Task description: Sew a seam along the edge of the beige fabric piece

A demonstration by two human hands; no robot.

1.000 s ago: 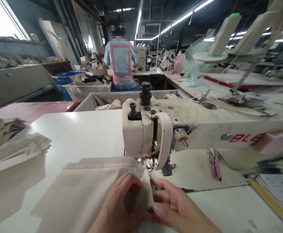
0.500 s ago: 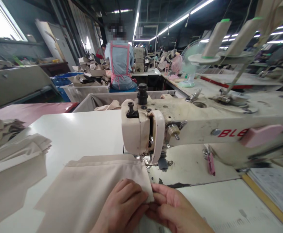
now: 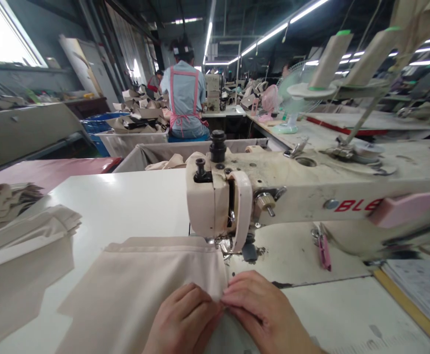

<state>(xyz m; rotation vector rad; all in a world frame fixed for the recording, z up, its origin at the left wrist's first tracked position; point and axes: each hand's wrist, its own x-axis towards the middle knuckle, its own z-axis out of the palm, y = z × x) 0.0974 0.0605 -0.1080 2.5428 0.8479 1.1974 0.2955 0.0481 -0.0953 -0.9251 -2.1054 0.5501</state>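
A cream sewing machine (image 3: pixel 274 196) fills the table (image 3: pixel 126 201) from centre to three o'clock, with pink snips (image 3: pixel 324 248) on its bed. A stack of folded cloth (image 3: pixel 23 241) sits at nine o'clock and printed papers (image 3: pixel 421 290) at four o'clock. Toward twelve o'clock, beyond a cloth bin (image 3: pixel 141 152), a person in a pink apron (image 3: pixel 184 98) sits facing away. A fan (image 3: pixel 292 98) stands at one o'clock.
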